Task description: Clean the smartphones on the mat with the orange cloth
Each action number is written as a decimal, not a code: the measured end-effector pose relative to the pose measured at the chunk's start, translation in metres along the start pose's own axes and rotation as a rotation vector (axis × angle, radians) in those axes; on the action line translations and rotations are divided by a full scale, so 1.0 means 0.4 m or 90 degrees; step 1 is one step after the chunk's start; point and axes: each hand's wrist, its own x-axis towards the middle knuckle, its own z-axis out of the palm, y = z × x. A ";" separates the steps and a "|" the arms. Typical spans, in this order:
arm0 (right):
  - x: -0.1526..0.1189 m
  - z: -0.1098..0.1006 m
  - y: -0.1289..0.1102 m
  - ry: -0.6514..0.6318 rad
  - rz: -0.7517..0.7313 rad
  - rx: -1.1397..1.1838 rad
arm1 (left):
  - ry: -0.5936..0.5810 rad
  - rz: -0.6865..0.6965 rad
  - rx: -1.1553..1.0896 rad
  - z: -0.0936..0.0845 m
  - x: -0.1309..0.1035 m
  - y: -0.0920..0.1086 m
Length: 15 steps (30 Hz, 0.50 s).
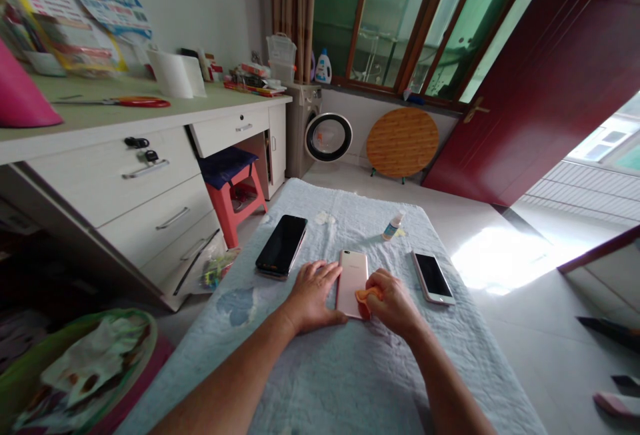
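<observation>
A pink-gold phone (353, 276) lies back side up on the light blue cloth (320, 368) covering the table. Along its left edge rests my left hand (313, 295), fingers spread and touching the phone's side. My right hand (393, 300) is closed on an orange cloth (369, 299), which touches the lower right of the phone's back. To the left lies a large black phone (283, 245), screen up. A white phone (433, 277) with a dark screen is at the right. Behind it stands a small spray bottle (393, 225).
A white desk (117, 188) with drawers runs along the left. Beside it stand a red stool (239, 198) and, at the lower left, a waste bin (150, 348) with a green liner. A washing machine (302, 128) has its door open.
</observation>
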 end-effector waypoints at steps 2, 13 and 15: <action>0.001 0.003 0.002 -0.002 0.014 0.018 | -0.002 0.001 0.000 -0.004 -0.001 0.003; 0.012 0.048 0.045 0.082 0.052 0.050 | 0.015 0.007 0.003 0.008 0.001 -0.005; 0.013 0.051 0.038 0.117 0.024 0.000 | 0.015 0.004 0.004 0.009 0.001 -0.006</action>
